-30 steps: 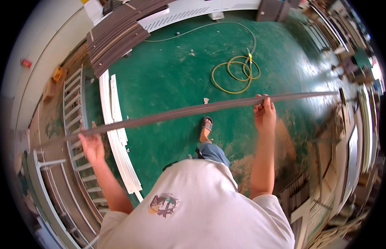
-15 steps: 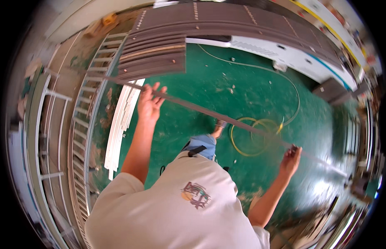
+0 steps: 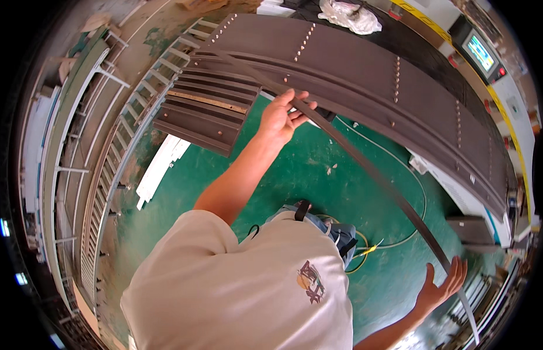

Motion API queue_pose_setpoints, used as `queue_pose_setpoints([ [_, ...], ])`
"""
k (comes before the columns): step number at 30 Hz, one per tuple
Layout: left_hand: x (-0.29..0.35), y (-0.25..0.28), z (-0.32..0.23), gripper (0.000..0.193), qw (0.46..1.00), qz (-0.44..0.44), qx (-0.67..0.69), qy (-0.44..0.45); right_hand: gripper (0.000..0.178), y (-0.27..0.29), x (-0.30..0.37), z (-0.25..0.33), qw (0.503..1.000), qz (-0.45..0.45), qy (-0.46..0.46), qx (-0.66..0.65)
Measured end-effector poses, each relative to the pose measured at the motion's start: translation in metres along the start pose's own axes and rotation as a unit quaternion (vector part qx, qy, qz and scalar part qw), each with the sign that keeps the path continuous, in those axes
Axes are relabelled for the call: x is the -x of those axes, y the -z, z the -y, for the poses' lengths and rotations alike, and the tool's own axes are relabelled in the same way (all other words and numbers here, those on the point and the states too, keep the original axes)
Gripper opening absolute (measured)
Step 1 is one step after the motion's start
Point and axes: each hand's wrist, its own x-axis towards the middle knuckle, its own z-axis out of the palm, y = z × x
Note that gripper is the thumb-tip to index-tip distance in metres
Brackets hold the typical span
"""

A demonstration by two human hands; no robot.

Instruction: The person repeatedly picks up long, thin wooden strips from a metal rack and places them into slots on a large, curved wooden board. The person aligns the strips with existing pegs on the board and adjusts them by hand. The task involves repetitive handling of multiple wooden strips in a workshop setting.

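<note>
In the head view, a strip (image 3: pixel 371 167) is slanted from upper left to lower right. It is grasped by the left hand (image 3: pixel 280 116) above centre; by the splayed right hand (image 3: pixel 441 290), lower right, a firm grip cannot be confirmed.

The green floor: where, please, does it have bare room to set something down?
Mostly bare floor lies between the left forearm, dark strip and shirt; also between the white strips and that forearm. It is crowded around the yellow hose and ladder-like frame.
</note>
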Motion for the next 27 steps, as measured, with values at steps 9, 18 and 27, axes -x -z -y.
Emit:
queue_pose_setpoints([
  [9, -0.089, -0.144, 0.084, 0.029, 0.996, -0.040, -0.031, -0.076, 0.041, -0.141, -0.177, -0.195, 0.945, 0.255, 0.044, -0.202],
  [18, -0.161, -0.244, 0.163, 0.031, 0.985, -0.100, -0.033, -0.137, 0.022, -0.257, -0.350, -0.335, 0.889, 0.356, 0.062, -0.282],
  [27, -0.210, -0.293, 0.208, 0.039, 0.984, -0.130, -0.046, -0.115, 0.039, -0.291, -0.473, -0.360, 0.886, 0.437, 0.109, -0.111],
])
